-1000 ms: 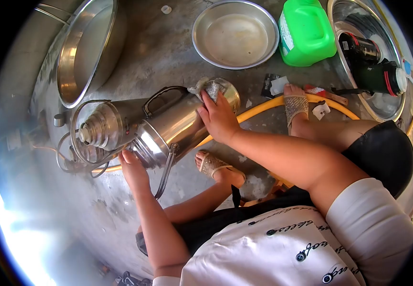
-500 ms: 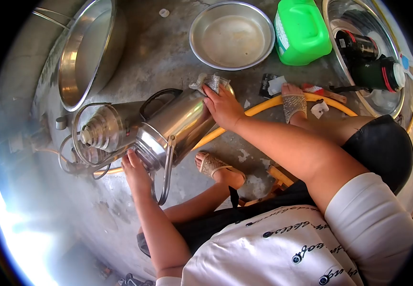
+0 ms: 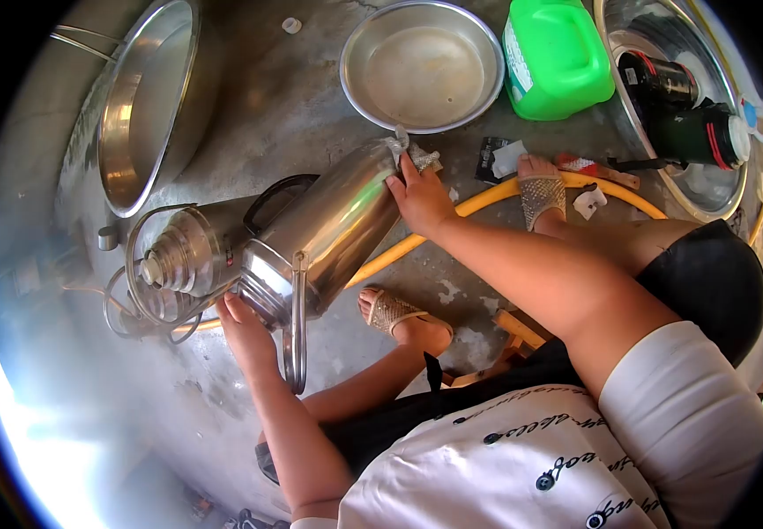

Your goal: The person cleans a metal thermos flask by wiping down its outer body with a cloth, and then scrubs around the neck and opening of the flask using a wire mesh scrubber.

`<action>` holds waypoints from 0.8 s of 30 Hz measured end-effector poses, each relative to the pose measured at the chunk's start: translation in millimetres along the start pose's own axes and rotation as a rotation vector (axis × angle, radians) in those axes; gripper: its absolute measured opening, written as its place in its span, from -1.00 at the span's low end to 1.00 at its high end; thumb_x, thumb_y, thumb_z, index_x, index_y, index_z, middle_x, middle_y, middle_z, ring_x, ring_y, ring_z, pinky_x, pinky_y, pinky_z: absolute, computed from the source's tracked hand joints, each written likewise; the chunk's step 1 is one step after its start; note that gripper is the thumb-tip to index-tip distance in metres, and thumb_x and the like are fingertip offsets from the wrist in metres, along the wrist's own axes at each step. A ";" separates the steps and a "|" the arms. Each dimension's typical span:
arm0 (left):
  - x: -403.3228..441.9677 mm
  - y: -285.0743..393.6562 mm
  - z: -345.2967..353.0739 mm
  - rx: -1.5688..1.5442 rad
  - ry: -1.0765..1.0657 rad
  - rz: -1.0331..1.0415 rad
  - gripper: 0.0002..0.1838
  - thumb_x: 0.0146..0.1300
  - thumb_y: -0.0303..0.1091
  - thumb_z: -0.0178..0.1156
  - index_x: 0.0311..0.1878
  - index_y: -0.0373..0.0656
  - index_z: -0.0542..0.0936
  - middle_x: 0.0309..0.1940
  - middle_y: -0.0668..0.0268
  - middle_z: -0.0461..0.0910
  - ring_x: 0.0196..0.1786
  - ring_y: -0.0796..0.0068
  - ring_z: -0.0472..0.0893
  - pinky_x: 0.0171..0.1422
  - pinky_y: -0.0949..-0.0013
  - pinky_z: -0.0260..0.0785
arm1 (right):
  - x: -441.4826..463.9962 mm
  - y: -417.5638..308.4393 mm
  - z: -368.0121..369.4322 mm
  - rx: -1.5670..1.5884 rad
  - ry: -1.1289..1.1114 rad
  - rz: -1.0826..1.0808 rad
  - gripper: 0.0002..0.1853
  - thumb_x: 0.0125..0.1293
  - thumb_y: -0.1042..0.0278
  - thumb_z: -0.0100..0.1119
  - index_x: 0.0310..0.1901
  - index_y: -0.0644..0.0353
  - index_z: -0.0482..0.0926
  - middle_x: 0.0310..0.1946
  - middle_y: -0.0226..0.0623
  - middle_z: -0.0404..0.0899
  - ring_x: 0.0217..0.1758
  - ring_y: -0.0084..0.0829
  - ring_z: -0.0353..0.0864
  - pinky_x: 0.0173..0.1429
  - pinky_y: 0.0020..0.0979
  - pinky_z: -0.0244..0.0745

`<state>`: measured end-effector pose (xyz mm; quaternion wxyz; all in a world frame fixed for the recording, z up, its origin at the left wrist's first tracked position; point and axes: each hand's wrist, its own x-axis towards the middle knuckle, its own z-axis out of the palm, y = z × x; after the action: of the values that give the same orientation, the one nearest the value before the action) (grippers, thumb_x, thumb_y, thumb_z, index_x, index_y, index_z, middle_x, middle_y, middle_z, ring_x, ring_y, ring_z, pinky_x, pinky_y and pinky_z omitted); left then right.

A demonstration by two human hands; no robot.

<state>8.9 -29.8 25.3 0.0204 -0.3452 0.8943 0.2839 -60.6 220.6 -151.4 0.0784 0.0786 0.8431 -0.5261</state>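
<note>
A shiny steel thermos flask [image 3: 333, 229] is tilted, its neck low to the left and its base up to the right. My left hand [image 3: 247, 333] grips it by the neck, with the fingertips partly hidden behind the metal. At the base end, my right hand [image 3: 423, 201] presses a crumpled grey cloth [image 3: 428, 160] against the flask, fingers closed over it. The flask's wire carrying handle [image 3: 299, 317] hangs down near my left wrist. Just behind lies a second steel thermos flask [image 3: 200, 251], its stepped neck facing left.
A steel basin [image 3: 425, 70] stands ahead beside a green jug [image 3: 558, 62]. At the left, a large steel pan [image 3: 148, 110] leans on its side. A big basin [image 3: 707, 198] at the right holds dark bottles [image 3: 694, 137]. A yellow hose [image 3: 478, 198] curves across the concrete floor.
The flask has turned slightly and shifted left and down in view, with its carrying handle now seen more edge-on. My right hand and the cloth have slid round to the base's end.
</note>
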 end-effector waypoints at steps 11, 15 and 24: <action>7.8 -18.5 -1.4 0.043 0.001 -0.087 -0.40 0.51 0.06 -0.28 0.26 -0.29 0.36 0.01 0.05 0.55 0.08 0.13 0.52 0.19 0.16 0.29 | 3.1 -21.1 -0.4 0.011 -0.097 0.006 -0.43 0.43 0.14 0.00 0.27 0.48 0.30 0.31 0.38 0.20 0.42 0.22 0.14 0.48 -0.08 0.10; 2.5 -7.7 3.2 -0.042 0.037 -0.059 -0.41 0.51 0.06 -0.28 0.24 -0.30 0.36 0.03 0.03 0.55 0.07 0.15 0.53 0.16 0.20 0.33 | -46.5 -64.7 23.4 0.137 -0.042 -0.390 -0.46 0.42 0.10 0.05 0.31 0.27 0.34 0.33 0.40 0.16 0.43 0.27 0.12 0.50 -0.09 0.06; 2.5 -15.4 6.8 -0.157 0.063 -0.057 -0.48 0.50 0.05 -0.28 0.07 -0.25 0.40 -0.24 0.18 0.59 -0.31 0.34 0.56 -0.20 0.29 0.43 | -20.2 -41.7 6.9 -0.013 -0.102 -0.084 -0.35 0.43 0.09 0.00 0.38 0.38 0.19 0.32 0.42 0.16 0.45 0.24 0.09 0.50 -0.07 0.06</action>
<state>15.7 -37.0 11.4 -0.0266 -0.3800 0.8593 0.3414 -49.5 195.4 -113.6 0.0996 0.0155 0.8440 -0.5267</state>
